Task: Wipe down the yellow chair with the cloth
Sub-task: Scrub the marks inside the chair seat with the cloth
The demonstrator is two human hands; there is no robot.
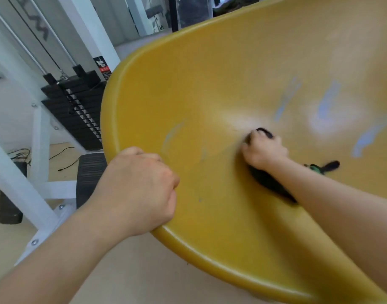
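The left hand (140, 189) grips the left rim of the chair (232, 73). To its right, the right hand (262, 150) holds the cloth (269, 183) on the middle of the seat. Left of the chair and behind the left hand, a weight stack (78, 110) stands within a machine frame (41, 150) on the floor (144, 270).

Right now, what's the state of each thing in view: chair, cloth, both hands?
yellow chair: pale smears on its seat, held at the rim.
cloth: dark, bunched, pressed on the seat.
left hand: grips the chair's rim.
right hand: grips the cloth, blurred.
weight stack: beside the chair, untouched.
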